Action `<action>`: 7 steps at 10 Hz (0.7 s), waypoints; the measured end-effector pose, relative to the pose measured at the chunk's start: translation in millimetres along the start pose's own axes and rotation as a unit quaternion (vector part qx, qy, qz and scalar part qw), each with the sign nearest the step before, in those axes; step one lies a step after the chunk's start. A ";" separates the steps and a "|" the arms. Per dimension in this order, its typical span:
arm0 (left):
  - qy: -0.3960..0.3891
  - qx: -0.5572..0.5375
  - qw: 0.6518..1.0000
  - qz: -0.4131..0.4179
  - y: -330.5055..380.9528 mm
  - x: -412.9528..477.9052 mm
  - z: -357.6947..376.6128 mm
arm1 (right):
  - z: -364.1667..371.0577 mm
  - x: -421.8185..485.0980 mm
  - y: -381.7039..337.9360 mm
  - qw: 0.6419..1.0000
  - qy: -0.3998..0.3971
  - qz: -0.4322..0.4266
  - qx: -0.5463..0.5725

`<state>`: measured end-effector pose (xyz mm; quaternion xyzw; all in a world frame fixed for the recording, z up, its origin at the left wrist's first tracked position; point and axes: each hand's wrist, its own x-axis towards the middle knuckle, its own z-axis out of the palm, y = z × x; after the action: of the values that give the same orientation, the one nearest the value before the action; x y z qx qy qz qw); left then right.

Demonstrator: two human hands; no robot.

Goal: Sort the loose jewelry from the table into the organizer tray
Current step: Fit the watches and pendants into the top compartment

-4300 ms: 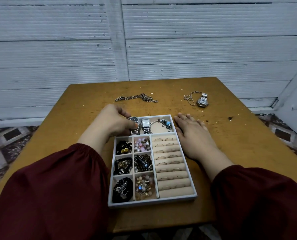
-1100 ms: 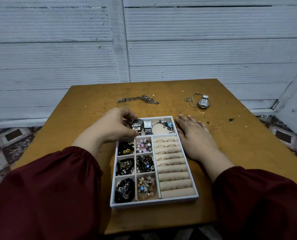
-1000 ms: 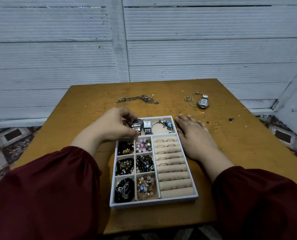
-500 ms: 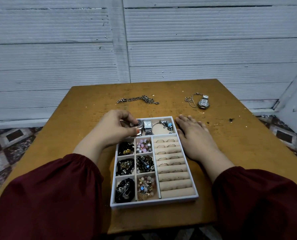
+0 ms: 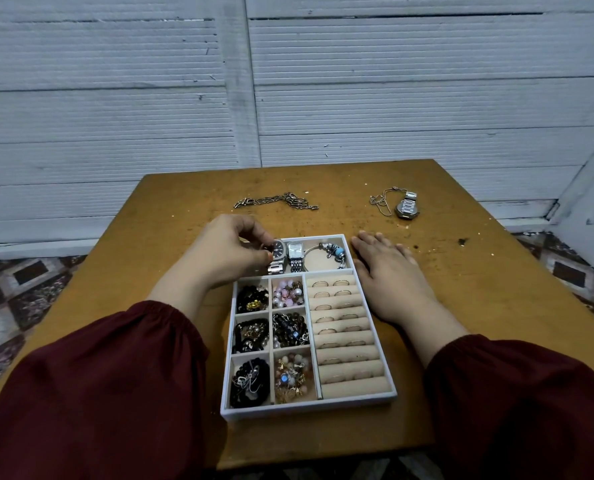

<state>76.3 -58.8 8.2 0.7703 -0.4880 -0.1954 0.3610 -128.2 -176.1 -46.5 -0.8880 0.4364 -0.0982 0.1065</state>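
White-rimmed organizer tray (image 5: 309,408), beige lining, sits centre on a scuffed wooden table (image 5: 479,306). Left hand (image 5: 226,251): fingers curled, pinching the metal-band dark-dial watch (image 5: 278,251) in the tray's 12 o'clock compartment, beside a square-face watch (image 5: 294,252) and a beaded charm bracelet (image 5: 330,252). Right hand (image 5: 389,271): flat, fingers straight, palm down just beside the tray's 2 o'clock corner, holding nothing. Loose on the table: chunky link chain (image 5: 278,201) at 11 o'clock; steel watch (image 5: 407,209) touching a thin chain (image 5: 380,204) at 1 o'clock.

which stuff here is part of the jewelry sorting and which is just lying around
Job: tray, dark watch pinched by left hand, chain, necklace, loose watch.
Lying about: dark scrap on table; right hand rests flat, idle.
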 end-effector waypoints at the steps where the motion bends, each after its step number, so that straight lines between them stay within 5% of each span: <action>1: -0.006 0.010 1.000 -0.003 2.0 1.6 -1.9 | 0.1 -0.2 0.4 1.000 -0.001 0.001 -0.001; 7: 0.008 -0.050 0.998 -0.029 -0.1 11.2 -1.5 | 0.6 0.4 0.8 1.000 0.001 -0.002 0.001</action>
<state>82.3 -68.3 9.6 0.7665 -0.4521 -0.2242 0.3972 -128.4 -176.8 -47.3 -0.8884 0.4351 -0.1001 0.1069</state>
